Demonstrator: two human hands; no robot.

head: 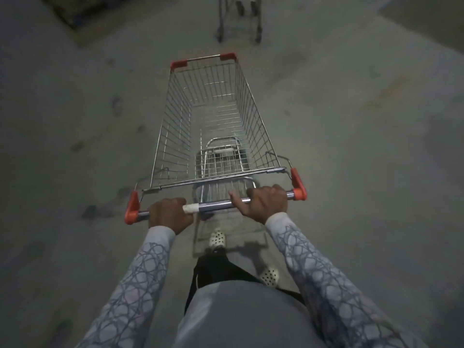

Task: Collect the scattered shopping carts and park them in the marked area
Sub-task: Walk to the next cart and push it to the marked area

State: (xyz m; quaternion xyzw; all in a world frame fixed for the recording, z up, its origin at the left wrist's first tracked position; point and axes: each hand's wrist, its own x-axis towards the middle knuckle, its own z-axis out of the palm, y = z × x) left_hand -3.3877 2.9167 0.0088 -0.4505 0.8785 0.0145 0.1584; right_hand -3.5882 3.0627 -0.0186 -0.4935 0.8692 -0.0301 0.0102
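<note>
On dim concrete floor — a wire cart is held.
Its handle is gripped tight by left hand and right hand — another cart stands well ahead.

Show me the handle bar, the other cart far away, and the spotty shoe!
handle bar (216, 204): head view, shiny middle part.
other cart (221, 21): head view, one upright leg above a wheel.
spotty shoe (218, 239): head view, toe top.
</note>
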